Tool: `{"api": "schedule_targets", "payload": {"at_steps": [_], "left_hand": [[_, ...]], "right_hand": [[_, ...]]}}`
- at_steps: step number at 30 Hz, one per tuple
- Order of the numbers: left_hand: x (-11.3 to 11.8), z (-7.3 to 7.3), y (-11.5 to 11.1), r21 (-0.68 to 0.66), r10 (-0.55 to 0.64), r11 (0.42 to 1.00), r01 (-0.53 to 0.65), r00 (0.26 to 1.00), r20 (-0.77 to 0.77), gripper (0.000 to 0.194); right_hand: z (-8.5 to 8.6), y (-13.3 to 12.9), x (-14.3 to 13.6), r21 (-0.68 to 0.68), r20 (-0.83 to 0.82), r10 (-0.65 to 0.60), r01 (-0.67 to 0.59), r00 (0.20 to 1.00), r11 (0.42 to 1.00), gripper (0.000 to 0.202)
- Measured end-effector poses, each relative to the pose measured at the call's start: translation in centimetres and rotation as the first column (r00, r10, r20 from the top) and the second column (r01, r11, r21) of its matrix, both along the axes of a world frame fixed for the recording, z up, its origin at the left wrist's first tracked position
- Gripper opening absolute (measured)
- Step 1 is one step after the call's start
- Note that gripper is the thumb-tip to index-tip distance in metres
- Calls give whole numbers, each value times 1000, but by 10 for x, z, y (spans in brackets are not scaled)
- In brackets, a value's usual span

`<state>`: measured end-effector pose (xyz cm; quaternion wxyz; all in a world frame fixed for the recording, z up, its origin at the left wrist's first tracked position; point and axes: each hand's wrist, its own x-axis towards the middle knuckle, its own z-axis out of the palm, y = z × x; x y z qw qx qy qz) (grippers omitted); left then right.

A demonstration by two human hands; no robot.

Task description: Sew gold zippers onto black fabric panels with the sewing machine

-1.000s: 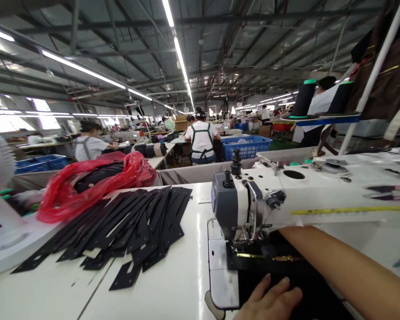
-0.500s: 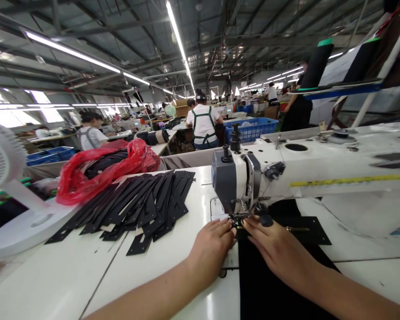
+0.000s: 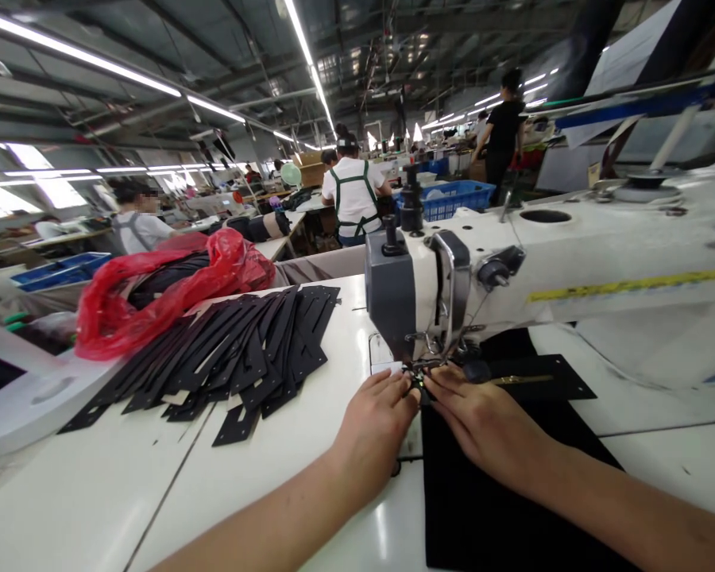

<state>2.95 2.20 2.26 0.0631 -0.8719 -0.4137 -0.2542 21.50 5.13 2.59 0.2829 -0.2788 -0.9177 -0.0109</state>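
A white and grey sewing machine point(image 3: 393, 294) stands over black fabric point(image 3: 488, 492) on the white table. A black strip point(image 3: 563, 377) with a gold-coloured zipper point(image 3: 524, 380) lies on the fabric and runs under the machine head. My left hand point(image 3: 376, 421) is at the left of the needle area, fingers bent together on the strip's end. My right hand point(image 3: 482, 413) presses on the strip just right of the needle, its fingers close together. The needle and fingertips are partly hidden.
Many black slotted strips point(image 3: 244, 349) are fanned out on the table point(image 3: 262, 492) at the left. Behind them lies a red plastic bag point(image 3: 110, 318) with dark pieces. A white fan base point(image 3: 48, 389) stands far left. Other people sit or stand beyond the table.
The head view has shifted, so the machine looks larger and the strips sit further left. A standing person at the back right now shows more fully. Both hands remain at the needle.
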Motion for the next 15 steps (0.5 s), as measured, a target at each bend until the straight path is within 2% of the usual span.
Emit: {"api": "schedule_targets", "payload": {"at_steps": [10,15], "left_hand": [[-1,-4,-2,4,18,1000,-18,1000,-15,21],[7,-2,-7,11,123,992,-123,992,-5,17]], "right_hand": [[0,0,1,-39,33,-6,7,999,999,28],[0,4,3,-21,4,42,-42,999,999,29]]}}
